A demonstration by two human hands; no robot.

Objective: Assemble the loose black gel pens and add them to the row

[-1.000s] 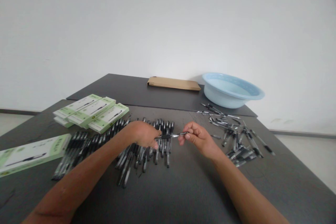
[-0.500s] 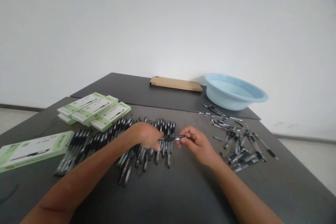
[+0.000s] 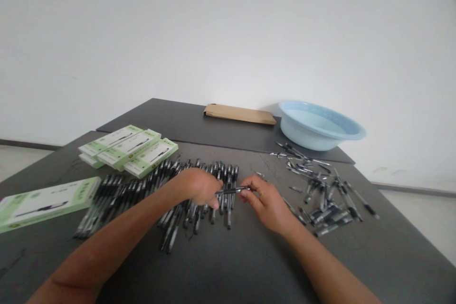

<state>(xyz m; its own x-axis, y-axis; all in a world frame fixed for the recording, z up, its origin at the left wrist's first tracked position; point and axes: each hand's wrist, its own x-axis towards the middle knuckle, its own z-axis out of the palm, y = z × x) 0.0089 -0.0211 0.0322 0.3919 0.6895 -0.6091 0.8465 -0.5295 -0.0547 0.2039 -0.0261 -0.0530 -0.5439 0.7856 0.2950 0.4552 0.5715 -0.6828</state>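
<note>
A black gel pen [image 3: 230, 191] lies level between my two hands, its dark grip showing in the gap. My left hand [image 3: 204, 187] is closed on the pen's left part, above a spread of pens. With thumb and fingers pinched, my right hand [image 3: 264, 202] grips the shiny right end; its tip is hidden by the fingers. Under and left of my left hand lie many pens with black grips [image 3: 171, 235], side by side. To the right of my right hand, loose pens and pen parts [image 3: 326, 211] are scattered.
Green-and-white pen boxes [image 3: 133, 149] are stacked at the left, with another box [image 3: 50, 203] nearer. At the back lie a flat brown cardboard piece [image 3: 238, 114] and a light blue basin [image 3: 317, 128]. The dark table [image 3: 228, 275] has a seam across it.
My right hand has moved slightly left, closer to my left hand, so less of the pen's shiny end shows. Both hands keep hold of it. The view has shifted a little.
</note>
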